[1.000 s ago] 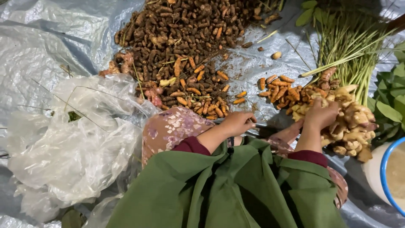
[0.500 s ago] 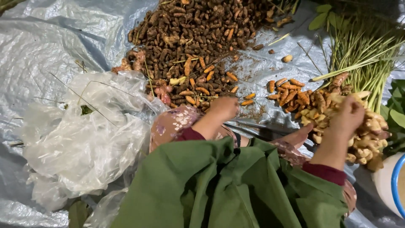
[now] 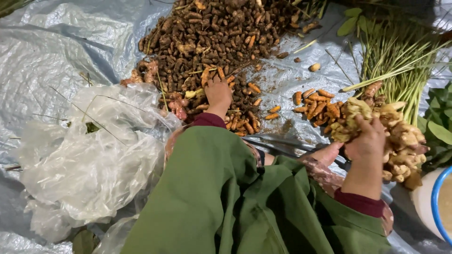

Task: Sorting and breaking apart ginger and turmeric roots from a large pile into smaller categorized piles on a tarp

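Item: turmeric pile [image 3: 212, 33], reached by left hand [image 3: 219, 94], grip n/k. Ginger clump [image 3: 351, 120] clenched in right hand [image 3: 367, 141]; best kept supported underneath.

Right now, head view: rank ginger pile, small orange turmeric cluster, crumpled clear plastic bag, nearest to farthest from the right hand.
1. Ginger pile: the right hand grips a clump on its left edge, touching it.
2. Small orange turmeric cluster: just up and left of that hand, on the grey tarp.
3. Crumpled clear plastic bag: far left, beyond the green-sleeved arm.
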